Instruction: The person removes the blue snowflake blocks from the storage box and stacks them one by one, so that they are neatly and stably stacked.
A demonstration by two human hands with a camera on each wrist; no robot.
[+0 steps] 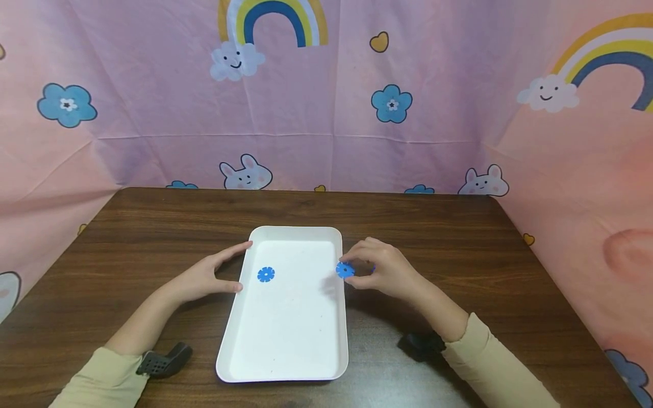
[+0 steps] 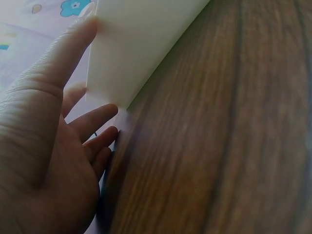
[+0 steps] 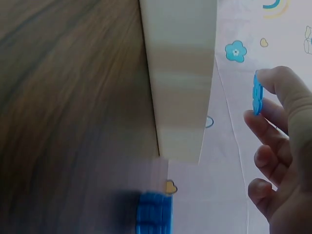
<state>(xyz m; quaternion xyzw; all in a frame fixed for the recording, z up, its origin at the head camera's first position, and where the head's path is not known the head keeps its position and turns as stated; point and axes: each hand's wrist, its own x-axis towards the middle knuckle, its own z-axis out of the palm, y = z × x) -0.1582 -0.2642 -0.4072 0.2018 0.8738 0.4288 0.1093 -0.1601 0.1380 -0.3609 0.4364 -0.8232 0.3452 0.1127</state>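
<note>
A white rectangular tray [image 1: 285,334] lies lengthwise on the table, with one blue notched disc [image 1: 266,274] flat in its upper left part. Along the tray's left side, my left hand [image 1: 206,276] touches the rim with outstretched thumb and fingers. In the left wrist view that hand [image 2: 63,131] is spread beside the tray's outer wall [image 2: 131,44]. My right hand [image 1: 382,266] pinches a second blue notched disc [image 1: 344,270] between thumb and fingertips, above the tray's right rim. The right wrist view shows this disc [image 3: 257,93] edge-on, raised over the tray wall [image 3: 183,83].
A blue ribbed object [image 3: 154,213], possibly stacked discs, stands on the table right of the tray; my right hand mostly hides it from the head view. The brown wooden table [image 1: 433,226] meets a patterned pink cloth [image 1: 433,147] behind and at the sides.
</note>
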